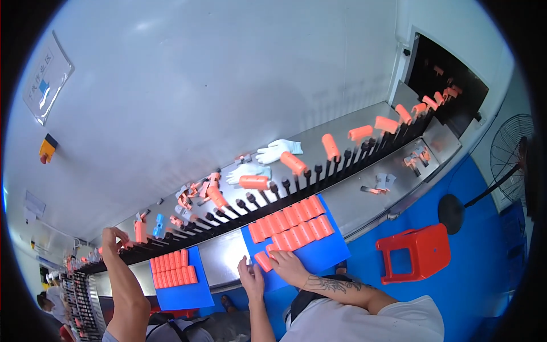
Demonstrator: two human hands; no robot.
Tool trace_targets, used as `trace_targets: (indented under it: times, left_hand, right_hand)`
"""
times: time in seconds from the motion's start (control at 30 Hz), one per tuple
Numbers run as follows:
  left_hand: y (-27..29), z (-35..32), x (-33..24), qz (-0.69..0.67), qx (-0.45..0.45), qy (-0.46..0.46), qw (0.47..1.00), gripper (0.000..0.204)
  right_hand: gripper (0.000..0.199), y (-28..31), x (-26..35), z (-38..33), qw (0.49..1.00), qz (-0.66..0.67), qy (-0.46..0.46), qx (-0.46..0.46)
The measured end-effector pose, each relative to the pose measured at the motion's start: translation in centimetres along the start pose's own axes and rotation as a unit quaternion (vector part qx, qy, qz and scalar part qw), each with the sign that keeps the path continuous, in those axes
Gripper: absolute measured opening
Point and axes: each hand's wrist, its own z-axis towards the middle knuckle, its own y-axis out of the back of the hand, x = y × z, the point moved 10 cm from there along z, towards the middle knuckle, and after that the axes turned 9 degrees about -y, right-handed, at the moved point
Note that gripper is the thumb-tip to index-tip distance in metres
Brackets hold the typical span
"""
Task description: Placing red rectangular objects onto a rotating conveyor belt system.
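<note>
My right hand (288,267), at the end of a tattooed forearm, is closed with its fingertips on an orange plastic casing (270,249) near the front left of a blue sheet (327,255). Another orange casing (263,261) lies tilted just beside those fingers. Farther back on this sheet, more casings (293,214) lie side by side in two rows. My left hand (250,278) is held off the sheet's left edge, fingers apart and nothing in it.
Behind the sheet runs a line of black spindles (307,179), some capped with orange casings (330,146). White gloves (279,151) lie beyond. At left, a co-worker's hand (114,239) reaches to the line near a second blue sheet (185,296). A red stool (419,253) and fan (510,151) stand right.
</note>
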Motion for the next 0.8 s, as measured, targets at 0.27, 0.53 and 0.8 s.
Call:
trace_targets:
  times: [0.27, 0.53, 0.8]
  left_hand:
    - [-5.9, -1.0, -2.8, -0.019, 0.074, -0.038, 0.996, 0.061]
    - [-7.9, -2.0, -6.8, -0.046, -0.033, -0.025, 0.998, 0.058]
    - [-18.5, 1.4, -30.2, 0.012, 0.055, -0.273, 0.960, 0.036]
  right_hand:
    - [0.040, 1.5, -4.7, -0.2, 0.999, 0.017, -0.001, 0.039]
    - [0.025, 14.2, -15.9, -4.5, 0.988, 0.098, -0.048, -0.109]
    - [0.014, 36.8, -27.7, 2.8, 0.942, 0.113, -0.005, -0.317]
